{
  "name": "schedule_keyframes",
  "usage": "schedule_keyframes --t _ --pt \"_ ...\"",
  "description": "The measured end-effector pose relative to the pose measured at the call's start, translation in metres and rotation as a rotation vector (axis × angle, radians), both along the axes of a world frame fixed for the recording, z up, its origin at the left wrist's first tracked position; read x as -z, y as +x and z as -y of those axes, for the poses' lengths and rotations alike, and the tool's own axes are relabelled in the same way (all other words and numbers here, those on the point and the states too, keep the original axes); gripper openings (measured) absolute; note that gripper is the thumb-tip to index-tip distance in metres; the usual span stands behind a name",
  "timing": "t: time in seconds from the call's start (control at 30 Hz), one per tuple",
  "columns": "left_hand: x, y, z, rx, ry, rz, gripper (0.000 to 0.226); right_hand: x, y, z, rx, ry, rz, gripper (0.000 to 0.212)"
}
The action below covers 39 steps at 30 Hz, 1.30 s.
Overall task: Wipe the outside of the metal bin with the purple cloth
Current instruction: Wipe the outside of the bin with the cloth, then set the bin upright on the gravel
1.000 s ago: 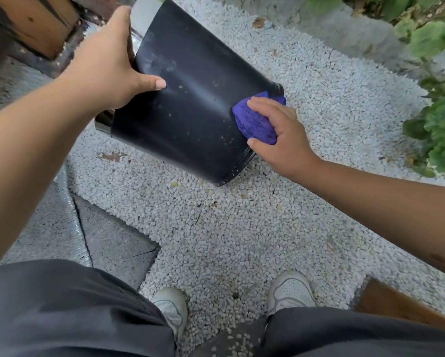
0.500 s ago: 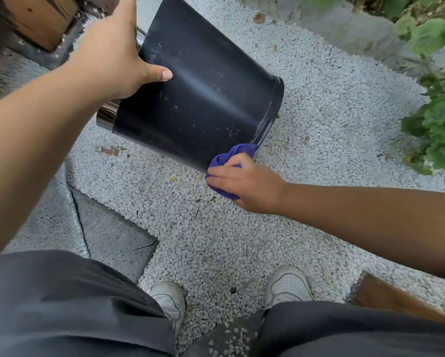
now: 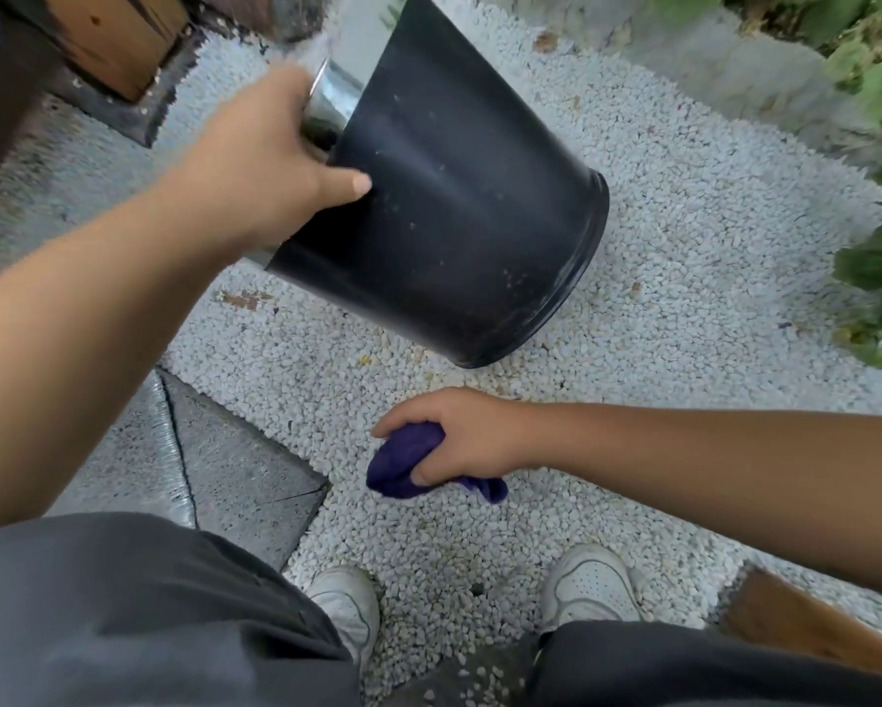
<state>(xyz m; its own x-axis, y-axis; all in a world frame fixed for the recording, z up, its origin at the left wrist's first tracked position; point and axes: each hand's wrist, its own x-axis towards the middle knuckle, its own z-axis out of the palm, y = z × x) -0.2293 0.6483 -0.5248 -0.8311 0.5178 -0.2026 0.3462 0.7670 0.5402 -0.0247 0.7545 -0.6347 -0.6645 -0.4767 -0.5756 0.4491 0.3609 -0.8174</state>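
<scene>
White gravel (image 3: 684, 278) under both hands. Grey paving slab (image 3: 245, 472) below left forearm. Green plants (image 3: 878, 278) far right, beyond right arm. Two white sneakers (image 3: 589, 586), dark trousers (image 3: 138, 614) below the hands. Wooden box (image 3: 107, 38) upper left.

Ground: we note white gravel (image 3: 684, 247) and grey paving slabs (image 3: 245, 466).
Borders: we record wooden edging (image 3: 117, 38) and green plants (image 3: 878, 257).

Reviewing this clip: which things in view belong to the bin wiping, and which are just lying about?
In the job:
metal bin, tilted, gripped near its rim by the left hand
purple cloth, bunched in the right hand, off the bin

Lying about:
white gravel
stone slab
green plant
wooden box
</scene>
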Motion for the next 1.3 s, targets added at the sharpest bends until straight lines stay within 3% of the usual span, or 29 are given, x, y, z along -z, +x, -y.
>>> schedule_keyframes --t 0.13,0.23,0.33,0.5,0.6,0.7,0.8,0.93,1.03,1.13,1.2,1.3 --pt "0.013 0.000 0.012 -0.119 0.015 -0.051 0.028 -0.033 -0.001 -0.043 0.136 -0.187 0.101 0.037" --pt "0.013 0.000 0.006 -0.109 0.084 0.000 0.028 -0.063 -0.012 -0.083 0.378 -0.310 0.083 0.026" --pt "0.001 0.000 -0.003 0.002 0.090 -0.099 0.028 -0.093 -0.032 -0.127 0.569 -0.187 -0.037 0.019" --pt "-0.019 -0.005 -0.016 0.230 0.040 -0.314 0.029 -0.120 -0.080 -0.174 0.708 0.189 -0.063 0.058" --pt "-0.019 -0.011 -0.030 0.382 -0.062 -0.421 0.025 -0.130 -0.115 -0.174 0.744 0.219 -0.152 0.081" --pt "-0.009 -0.020 -0.039 0.545 -0.185 -0.524 0.031 -0.127 -0.143 -0.168 0.735 0.230 -0.119 0.083" --pt "0.004 -0.027 -0.037 0.662 -0.216 -0.599 0.036 -0.112 -0.152 -0.164 0.730 0.366 -0.061 0.055" --pt "0.014 -0.019 -0.025 0.756 -0.196 -0.625 0.032 -0.103 -0.150 -0.156 0.806 0.351 0.176 0.028" --pt "0.020 -0.021 0.004 0.568 -0.110 -0.596 0.028 -0.103 -0.153 -0.144 0.788 0.530 0.104 0.023" --pt "0.021 -0.031 0.038 0.165 0.051 -0.439 0.068 -0.102 -0.153 -0.142 0.800 0.487 0.151 0.037" --pt "0.019 -0.043 0.052 -0.163 0.147 -0.157 0.087 -0.101 -0.155 -0.143 0.771 0.414 0.234 0.049" --pt "0.021 -0.065 0.046 -0.491 0.289 0.411 0.098 -0.097 -0.163 -0.141 0.758 0.456 0.227 0.046"
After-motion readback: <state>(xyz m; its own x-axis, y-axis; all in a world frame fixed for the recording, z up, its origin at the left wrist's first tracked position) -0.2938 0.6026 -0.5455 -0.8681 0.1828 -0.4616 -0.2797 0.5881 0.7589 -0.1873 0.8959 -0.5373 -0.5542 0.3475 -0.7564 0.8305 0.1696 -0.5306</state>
